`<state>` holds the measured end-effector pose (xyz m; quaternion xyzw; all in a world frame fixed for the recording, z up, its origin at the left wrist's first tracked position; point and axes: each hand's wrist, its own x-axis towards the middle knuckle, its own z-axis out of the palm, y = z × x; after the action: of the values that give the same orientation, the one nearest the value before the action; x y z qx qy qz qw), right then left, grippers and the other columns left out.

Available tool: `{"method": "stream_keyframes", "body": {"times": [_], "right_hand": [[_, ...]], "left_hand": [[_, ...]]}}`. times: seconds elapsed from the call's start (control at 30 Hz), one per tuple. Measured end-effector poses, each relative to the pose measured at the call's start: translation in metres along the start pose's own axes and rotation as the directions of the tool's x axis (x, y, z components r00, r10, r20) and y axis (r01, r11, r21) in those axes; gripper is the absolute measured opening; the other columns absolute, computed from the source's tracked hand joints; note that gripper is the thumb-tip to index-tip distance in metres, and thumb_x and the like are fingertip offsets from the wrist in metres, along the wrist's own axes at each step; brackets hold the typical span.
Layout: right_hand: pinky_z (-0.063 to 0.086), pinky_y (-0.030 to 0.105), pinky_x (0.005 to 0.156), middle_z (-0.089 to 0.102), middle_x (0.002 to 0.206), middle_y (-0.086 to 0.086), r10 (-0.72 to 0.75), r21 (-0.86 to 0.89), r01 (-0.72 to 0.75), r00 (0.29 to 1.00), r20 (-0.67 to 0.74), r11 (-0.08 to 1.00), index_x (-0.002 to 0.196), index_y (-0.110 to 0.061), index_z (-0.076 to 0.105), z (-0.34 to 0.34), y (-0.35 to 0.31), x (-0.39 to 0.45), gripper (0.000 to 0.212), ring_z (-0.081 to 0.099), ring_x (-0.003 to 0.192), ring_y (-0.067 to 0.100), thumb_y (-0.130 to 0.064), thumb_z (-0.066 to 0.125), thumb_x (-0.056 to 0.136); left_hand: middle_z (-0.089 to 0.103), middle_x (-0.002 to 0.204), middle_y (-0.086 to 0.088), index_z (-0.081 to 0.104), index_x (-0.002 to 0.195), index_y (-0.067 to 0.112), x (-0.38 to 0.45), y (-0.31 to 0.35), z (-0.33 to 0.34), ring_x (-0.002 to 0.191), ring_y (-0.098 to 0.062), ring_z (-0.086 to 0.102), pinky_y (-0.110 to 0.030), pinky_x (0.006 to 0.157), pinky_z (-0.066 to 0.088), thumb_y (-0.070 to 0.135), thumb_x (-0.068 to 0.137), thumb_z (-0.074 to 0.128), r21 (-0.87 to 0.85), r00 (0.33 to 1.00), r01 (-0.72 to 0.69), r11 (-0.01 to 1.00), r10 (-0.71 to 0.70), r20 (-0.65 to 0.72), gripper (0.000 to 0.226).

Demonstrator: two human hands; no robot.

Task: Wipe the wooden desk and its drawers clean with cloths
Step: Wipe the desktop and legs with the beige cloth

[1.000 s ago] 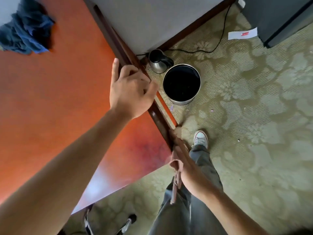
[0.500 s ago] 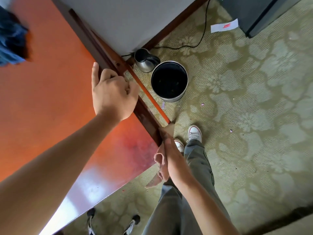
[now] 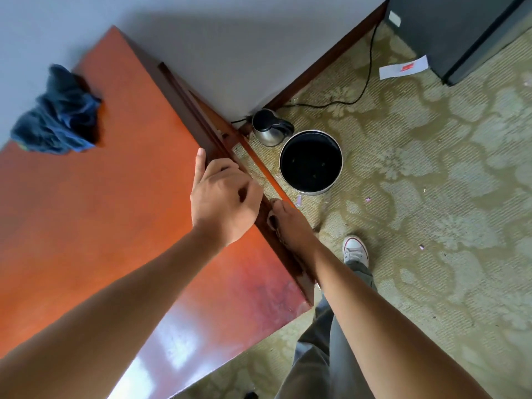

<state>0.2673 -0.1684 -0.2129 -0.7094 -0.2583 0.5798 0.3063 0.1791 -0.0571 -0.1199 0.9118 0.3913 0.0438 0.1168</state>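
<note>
Green flowery carpet (image 3: 431, 182) covers the floor, and the big orange wooden desk (image 3: 100, 211) sits against the grey wall (image 3: 230, 38), its long front edge running from the top left down to the bottom right. On the carpet by that edge stand a round black bin (image 3: 311, 162) and a small kettle (image 3: 269, 128), and a crumpled blue cloth (image 3: 57, 116) lies on the desk's far corner by the wall. Left hand (image 3: 224, 200) rests on the desk edge with its fingers curled and nothing in them, while the right hand (image 3: 290, 223) reaches under the edge, and I cannot tell what its fingers are doing.
</note>
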Motion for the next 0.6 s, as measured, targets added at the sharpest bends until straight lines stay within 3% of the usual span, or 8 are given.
{"method": "stream_keyframes", "body": {"times": [0.07,0.13,0.2,0.27,0.37,0.47,0.53,0.6], "right_hand": [[0.043,0.038,0.084,0.063,0.112,0.014,0.007,-0.196,-0.009,1.0,-0.009,0.981,0.109,-0.008,0.059,0.004,0.013,0.007,0.033,0.058,0.104,0.031,-0.028,0.033,0.104],[0.04,0.037,0.084,0.062,0.122,0.015,0.029,-0.395,-0.046,0.998,-0.049,0.918,0.122,-0.007,0.058,0.005,0.034,-0.002,0.041,0.057,0.111,0.034,-0.028,0.028,0.103],[0.046,0.039,0.087,0.066,0.117,0.011,0.042,-0.354,-0.086,0.991,-0.13,0.931,0.116,-0.016,0.063,0.004,0.05,-0.016,0.052,0.06,0.108,0.033,-0.04,0.02,0.101],[0.05,0.042,0.091,0.068,0.111,0.009,0.083,-0.272,-0.116,0.988,-0.13,0.955,0.105,-0.023,0.065,0.007,0.055,-0.02,0.037,0.062,0.106,0.032,-0.038,0.031,0.107],[0.044,0.037,0.084,0.065,0.115,0.017,0.105,-0.297,-0.108,0.994,-0.025,0.949,0.115,-0.008,0.062,0.009,0.046,0.011,0.042,0.061,0.108,0.036,-0.028,0.028,0.101],[0.03,0.032,0.073,0.064,0.109,0.02,0.034,-0.406,-0.019,0.999,0.031,0.914,0.108,-0.002,0.06,0.014,0.005,0.063,0.02,0.062,0.104,0.036,-0.015,0.045,0.101],[0.031,0.033,0.072,0.065,0.11,0.023,0.02,-0.455,0.005,0.999,0.05,0.891,0.108,0.0,0.06,0.018,-0.039,0.108,0.018,0.062,0.105,0.037,-0.012,0.048,0.101],[0.039,0.037,0.075,0.066,0.109,0.023,-0.007,-0.457,0.031,0.999,0.054,0.889,0.109,0.001,0.063,0.022,-0.089,0.15,0.022,0.063,0.107,0.039,-0.012,0.047,0.102]], "left_hand": [[0.074,0.085,0.004,0.073,0.078,0.016,0.015,-0.022,-0.014,0.096,-0.019,0.067,-0.046,0.123,0.032,0.023,0.089,0.045,-0.02,0.997,-0.069,0.997,0.069,0.032,0.031],[0.075,0.109,-0.005,0.074,0.102,0.012,0.051,-0.049,-0.029,0.112,-0.028,0.065,-0.048,0.117,0.041,0.023,0.091,0.042,0.03,0.995,-0.076,0.997,0.074,0.067,0.036],[0.067,0.133,-0.01,0.07,0.12,0.008,0.095,-0.072,-0.038,0.134,-0.03,0.052,-0.046,0.127,0.023,0.03,0.094,0.039,0.155,0.99,-0.018,0.988,-0.005,0.141,0.045],[0.064,0.14,-0.005,0.073,0.118,0.012,0.122,-0.083,-0.036,0.145,-0.027,0.04,-0.042,0.129,0.007,0.039,0.095,0.032,0.285,0.976,-0.007,0.958,-0.056,0.212,0.054],[0.075,0.117,0.002,0.079,0.09,0.016,0.131,-0.086,-0.028,0.132,-0.023,0.052,-0.039,0.129,0.007,0.043,0.091,0.024,0.303,0.981,0.0,0.953,-0.058,0.184,0.061],[0.076,0.084,-0.001,0.065,0.062,0.015,0.126,-0.087,-0.03,0.105,-0.027,0.061,-0.042,0.126,0.018,0.039,0.089,0.027,0.25,0.99,-0.016,0.968,-0.02,0.139,0.053],[0.068,0.064,-0.002,0.05,0.052,0.021,0.129,-0.087,-0.034,0.089,-0.027,0.06,-0.046,0.122,0.025,0.036,0.089,0.028,0.224,0.993,-0.027,0.974,0.0,0.12,0.046],[0.065,0.059,0.0,0.056,0.051,0.019,0.13,-0.088,-0.033,0.081,-0.027,0.058,-0.047,0.12,0.027,0.036,0.089,0.031,0.228,0.992,-0.05,0.972,0.022,0.124,0.049]]}}
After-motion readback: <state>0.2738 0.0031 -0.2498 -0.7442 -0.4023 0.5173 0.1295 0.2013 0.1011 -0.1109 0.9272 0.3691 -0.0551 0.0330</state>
